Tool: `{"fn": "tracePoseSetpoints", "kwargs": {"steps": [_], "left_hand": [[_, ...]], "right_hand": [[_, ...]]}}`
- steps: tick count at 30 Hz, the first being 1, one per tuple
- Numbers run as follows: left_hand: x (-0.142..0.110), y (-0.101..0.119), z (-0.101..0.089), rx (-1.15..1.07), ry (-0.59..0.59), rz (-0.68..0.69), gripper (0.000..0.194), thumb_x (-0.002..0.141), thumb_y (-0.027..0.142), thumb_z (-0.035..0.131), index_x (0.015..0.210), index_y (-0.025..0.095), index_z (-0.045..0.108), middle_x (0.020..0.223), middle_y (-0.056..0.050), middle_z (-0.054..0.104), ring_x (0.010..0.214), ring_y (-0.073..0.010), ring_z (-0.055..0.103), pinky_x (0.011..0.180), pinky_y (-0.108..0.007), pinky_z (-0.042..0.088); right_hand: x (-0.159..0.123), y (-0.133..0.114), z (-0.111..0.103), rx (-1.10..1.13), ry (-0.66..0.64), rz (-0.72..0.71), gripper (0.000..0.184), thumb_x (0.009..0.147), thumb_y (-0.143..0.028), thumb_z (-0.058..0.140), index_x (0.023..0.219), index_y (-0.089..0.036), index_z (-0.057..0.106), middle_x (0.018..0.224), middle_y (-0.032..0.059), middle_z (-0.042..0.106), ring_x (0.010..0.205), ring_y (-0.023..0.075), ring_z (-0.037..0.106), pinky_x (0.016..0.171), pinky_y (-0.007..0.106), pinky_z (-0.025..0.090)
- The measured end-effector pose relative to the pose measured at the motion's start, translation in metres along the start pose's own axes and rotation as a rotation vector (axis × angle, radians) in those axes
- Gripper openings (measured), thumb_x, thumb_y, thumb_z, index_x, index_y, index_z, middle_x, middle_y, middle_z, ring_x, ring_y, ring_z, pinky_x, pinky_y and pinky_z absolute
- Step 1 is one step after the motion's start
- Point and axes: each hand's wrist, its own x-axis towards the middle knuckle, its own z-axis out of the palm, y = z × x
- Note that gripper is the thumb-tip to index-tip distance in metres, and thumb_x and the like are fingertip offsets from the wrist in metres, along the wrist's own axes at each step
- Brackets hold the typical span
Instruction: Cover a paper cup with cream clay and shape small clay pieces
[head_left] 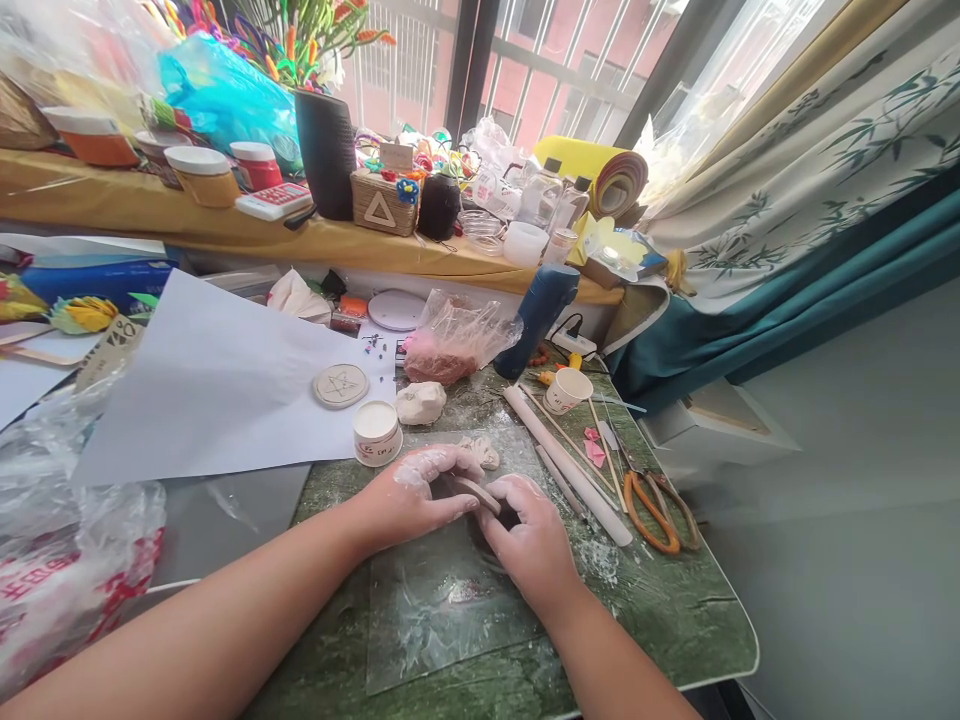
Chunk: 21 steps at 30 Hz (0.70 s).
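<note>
Between my two hands is a flat greyish clay piece (pixel 478 493), tilted so mostly its rim shows. My left hand (pixel 427 490), dusted with white powder, grips it from the left with the thumb along the near side. On the other side my right hand (pixel 529 530), also powdery, has its fingers closed on the right end. Both hands are just above a clear plastic sheet (pixel 420 620) smeared with white. Behind them lie a small crumbled lump of clay (pixel 480 452) and a bigger white clay lump (pixel 421 403). A paper cup of white powder (pixel 376 433) stands by my left hand.
A rolling pin (pixel 570 465), thin sticks and orange-handled scissors (pixel 660 510) lie to the right, near another paper cup (pixel 568 390). A clay disc with a star (pixel 340 385) rests on white paper (pixel 202 390). Behind stand a dark blue bottle (pixel 536 320) and bagged reddish clay (pixel 442 360).
</note>
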Motion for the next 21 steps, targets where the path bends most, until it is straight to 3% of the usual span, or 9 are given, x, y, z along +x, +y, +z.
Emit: {"fn": "tracePoseSetpoints", "kwargs": {"steps": [13,18,21], "left_hand": [[0.0002,-0.0034,0.0001,0.071,-0.01,0.021,0.016,0.09,0.028,0.067,0.104,0.023,0.071,0.103,-0.002,0.073,0.096,-0.0193,0.066,0.088,-0.031,0.051],[0.0002,-0.0031,0.0006,0.073,0.0,0.023,0.013,0.093,0.029,0.062,0.101,0.022,0.07,0.099,-0.002,0.072,0.094,-0.0187,0.065,0.086,-0.03,0.05],[0.0005,-0.0006,0.0004,0.078,0.007,0.015,0.013,0.093,0.03,0.061,0.099,0.021,0.07,0.096,-0.003,0.071,0.09,-0.0184,0.064,0.082,-0.03,0.051]], "right_hand": [[0.0008,-0.0018,-0.0007,-0.001,-0.022,-0.009,0.012,0.094,-0.027,0.064,0.083,-0.025,0.067,0.083,0.0006,0.068,0.083,0.0204,0.061,0.076,0.032,0.048],[0.0005,0.0004,-0.001,0.053,-0.004,0.008,0.011,0.092,-0.03,0.066,0.1,-0.026,0.072,0.091,0.0019,0.07,0.087,0.0204,0.064,0.076,0.031,0.05],[0.0001,0.001,-0.0022,0.079,0.021,0.013,0.01,0.093,-0.031,0.064,0.096,-0.026,0.072,0.088,0.0019,0.07,0.082,0.0193,0.064,0.073,0.031,0.05]]}}
